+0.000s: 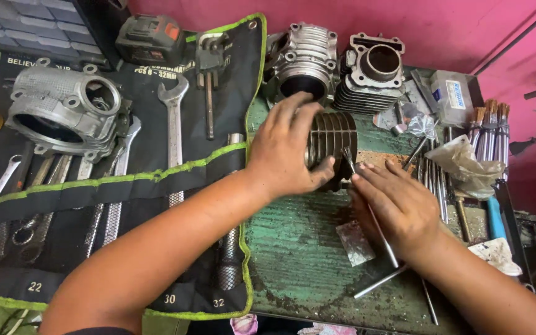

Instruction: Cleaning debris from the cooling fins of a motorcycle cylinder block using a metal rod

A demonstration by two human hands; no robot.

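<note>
Both forearms enter from bottom of frame: left hand wraps the dark finned metal cylinder at centre, standing on the worn green bench top. Right hand pinches a thin metal-handled brush, bristles against the fins. Black spanner roll lies at left.

Finned metal cylinder, dark grey, round, with parallel cooling fins ringing its body, is lying on its side on the worn green bench top, fins standing vertical, one end facing left under the gripping palm. Small wire brush, thin metal handle with a tuft of bristles at the tip, is slanting up-left, bristle end touching the cylinder's lower fins, handle running down-right beneath the other palm.
</note>
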